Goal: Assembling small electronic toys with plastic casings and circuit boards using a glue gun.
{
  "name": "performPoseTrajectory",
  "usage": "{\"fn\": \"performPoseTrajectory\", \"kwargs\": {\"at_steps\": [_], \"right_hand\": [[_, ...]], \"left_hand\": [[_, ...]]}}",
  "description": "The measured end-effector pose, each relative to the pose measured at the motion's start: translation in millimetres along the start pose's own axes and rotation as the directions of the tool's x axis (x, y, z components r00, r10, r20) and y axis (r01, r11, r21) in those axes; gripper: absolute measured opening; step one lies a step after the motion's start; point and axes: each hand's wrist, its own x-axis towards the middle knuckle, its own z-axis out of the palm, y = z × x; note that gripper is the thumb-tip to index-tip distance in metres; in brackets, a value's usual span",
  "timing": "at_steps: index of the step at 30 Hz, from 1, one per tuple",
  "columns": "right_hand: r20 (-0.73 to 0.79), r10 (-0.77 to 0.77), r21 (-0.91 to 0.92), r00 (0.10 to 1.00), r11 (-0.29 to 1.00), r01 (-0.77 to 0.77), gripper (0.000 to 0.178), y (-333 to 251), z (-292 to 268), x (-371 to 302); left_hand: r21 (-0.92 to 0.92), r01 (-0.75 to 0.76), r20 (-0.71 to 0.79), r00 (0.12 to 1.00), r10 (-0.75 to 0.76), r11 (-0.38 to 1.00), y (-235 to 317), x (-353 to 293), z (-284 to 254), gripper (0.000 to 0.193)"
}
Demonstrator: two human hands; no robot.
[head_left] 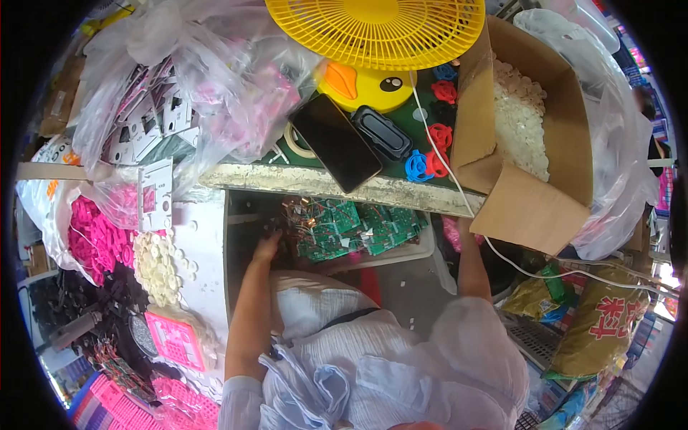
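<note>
Under the front edge of the workbench, a light tray is filled with green circuit boards with thin wires and copper-coloured parts. My left hand reaches into the shadow just left of these boards. Its fingers are dim, and I cannot make out whether they grip anything. On the other side of the tray, my right arm stretches under the bench edge by a pink plastic bag. The bench edge and the cardboard flap hide the fingers of that hand.
On the bench lie a black phone, a dark oblong case, red and blue plastic rings and a yellow fan. A cardboard box holds pale discs. A white cable trails right. Pink parts sit left.
</note>
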Motion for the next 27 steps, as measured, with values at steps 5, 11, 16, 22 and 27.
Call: {"fn": "performPoseTrajectory", "kwargs": {"at_steps": [5, 11, 16, 22, 27], "right_hand": [[0.167, -0.016, 0.007, 0.986, 1.0, 0.015, 0.044, -14, 40, -31], [0.123, -0.123, -0.117, 0.985, 0.984, 0.137, 0.046, -38, 103, -25], [0.024, -0.181, -0.21, 0.983, 0.961, 0.182, 0.048, -51, 129, 0], [-0.022, -0.163, -0.237, 0.986, 0.959, 0.154, 0.05, -51, 124, 5], [-0.015, -0.163, -0.226, 0.987, 0.962, 0.155, 0.052, -48, 130, -3]], "left_hand": [[0.166, 0.141, 0.104, 0.982, -0.16, 0.976, 16, 26, 4, 0.051], [0.155, 0.162, 0.235, 0.952, -0.195, 0.975, -8, 83, 12, 0.092], [-0.137, 0.193, 0.299, 0.943, -0.145, 0.972, -3, 87, 11, 0.086], [-0.447, 0.317, 0.393, 0.91, -0.135, 0.837, -22, 75, 24, 0.08], [-0.417, 0.2, 0.396, 0.918, -0.021, 0.887, -6, 68, 36, 0.078]]}}
